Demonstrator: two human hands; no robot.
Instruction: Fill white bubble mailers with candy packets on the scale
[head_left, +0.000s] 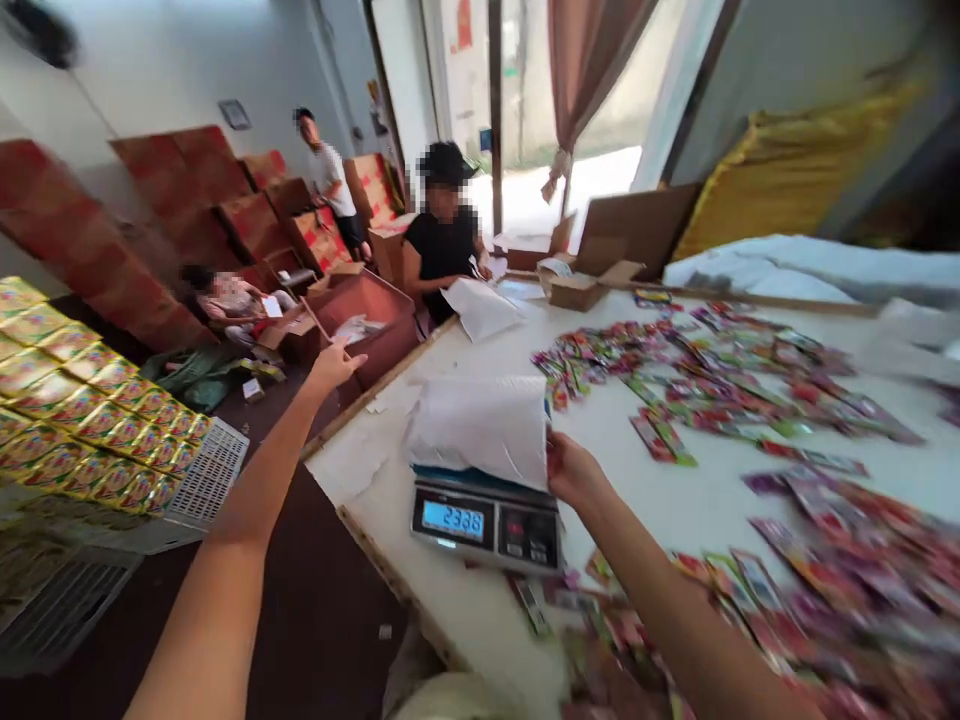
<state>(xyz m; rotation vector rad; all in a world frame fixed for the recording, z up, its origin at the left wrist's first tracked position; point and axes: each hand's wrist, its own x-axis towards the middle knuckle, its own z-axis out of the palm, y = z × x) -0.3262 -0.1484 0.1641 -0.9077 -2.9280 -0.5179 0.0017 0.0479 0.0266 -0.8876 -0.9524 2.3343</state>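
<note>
A white padded envelope (480,425) lies on a small digital scale (486,525), whose lit display seems to read 2338, possibly with a decimal point. My right hand (576,470) is closed on the envelope's right edge, its fingertips partly hidden there. Out over the table's left edge, my left hand (335,367) is held in the air with nothing in it, fingers stretched and apart. Many small colourful packets (664,435) are spread over the white table (465,625), right of the scale and near my right forearm.
Across the table a person in black (444,245) handles papers beside another white envelope (484,308). An open cardboard box (581,285) stands at the back. Left are a crate (210,470), yellow packs (82,400) and stacked red cartons (180,180). Two more people are farther off.
</note>
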